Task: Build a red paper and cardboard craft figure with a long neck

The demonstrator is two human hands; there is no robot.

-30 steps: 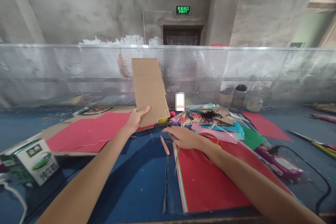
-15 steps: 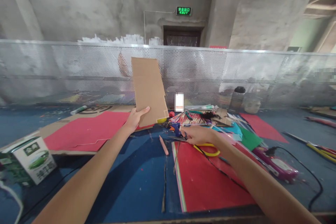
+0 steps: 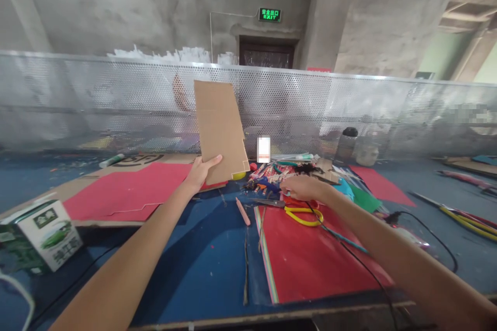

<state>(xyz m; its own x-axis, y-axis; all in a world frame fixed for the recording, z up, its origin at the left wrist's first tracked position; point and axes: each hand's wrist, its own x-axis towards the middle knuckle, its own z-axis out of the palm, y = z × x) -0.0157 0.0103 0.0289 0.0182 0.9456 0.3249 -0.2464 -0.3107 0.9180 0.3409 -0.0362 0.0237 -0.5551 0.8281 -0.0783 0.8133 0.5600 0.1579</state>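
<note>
My left hand (image 3: 201, 173) grips the lower left edge of a brown cardboard piece (image 3: 219, 129), thumb on its face, holding it upright. The cardboard's right edge has stepped notches. My right hand (image 3: 302, 187) is closed on a blue glue gun (image 3: 268, 183), whose nozzle points left; the fingers hide much of its handle. A black cord (image 3: 344, 242) runs from near that hand across the red paper. Just below the right hand lie yellow-handled scissors (image 3: 305, 216), on a stack of coloured paper with a red sheet (image 3: 322, 264) on top.
A pink pen-like stick (image 3: 243, 211) and a dark twig (image 3: 246, 271) lie on the blue table. Pink-red paper (image 3: 132, 191) on cardboard and a milk carton (image 3: 42, 232) are at left. Craft scraps (image 3: 287, 167), bottles (image 3: 347, 145) and more scissors (image 3: 462, 217) stand or lie beyond and right.
My right hand and the glue gun have shifted right and slightly up, uncovering more of the scissors. My left hand still holds the cardboard in nearly the same place.
</note>
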